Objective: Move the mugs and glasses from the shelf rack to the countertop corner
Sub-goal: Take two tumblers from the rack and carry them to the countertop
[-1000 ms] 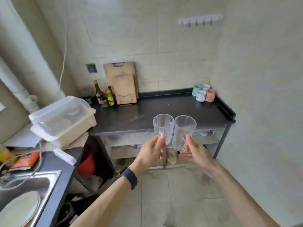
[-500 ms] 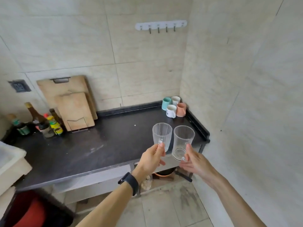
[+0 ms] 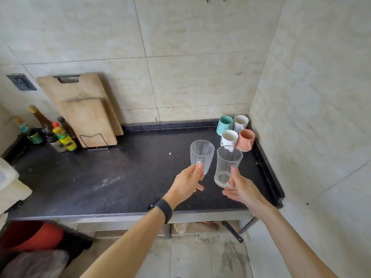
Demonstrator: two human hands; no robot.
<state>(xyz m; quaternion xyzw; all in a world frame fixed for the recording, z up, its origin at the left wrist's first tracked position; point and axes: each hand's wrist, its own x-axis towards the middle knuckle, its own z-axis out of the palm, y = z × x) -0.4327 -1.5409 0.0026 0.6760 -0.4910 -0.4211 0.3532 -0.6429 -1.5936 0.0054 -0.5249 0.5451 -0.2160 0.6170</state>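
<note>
My left hand (image 3: 187,182) grips a ribbed clear glass (image 3: 201,154) by its handle, upright above the dark countertop (image 3: 120,177). My right hand (image 3: 241,187) holds a smooth clear glass mug (image 3: 227,165) by its handle, just right of the first. Both glasses hover over the counter's right half. In the back right corner stand several mugs: a teal mug (image 3: 224,125), a white mug (image 3: 240,123), another white mug (image 3: 228,138) and an orange mug (image 3: 246,139). The shelf rack is out of view.
Two wooden cutting boards (image 3: 84,111) lean on the back wall in a wire stand. Several sauce bottles (image 3: 50,135) cluster at the back left. A cream bin (image 3: 10,181) sits at the left edge. A red tub (image 3: 32,235) lies below the counter.
The view has closed in on the counter. Both hands have carried the two glasses forward over the countertop, nearer the corner mugs.
</note>
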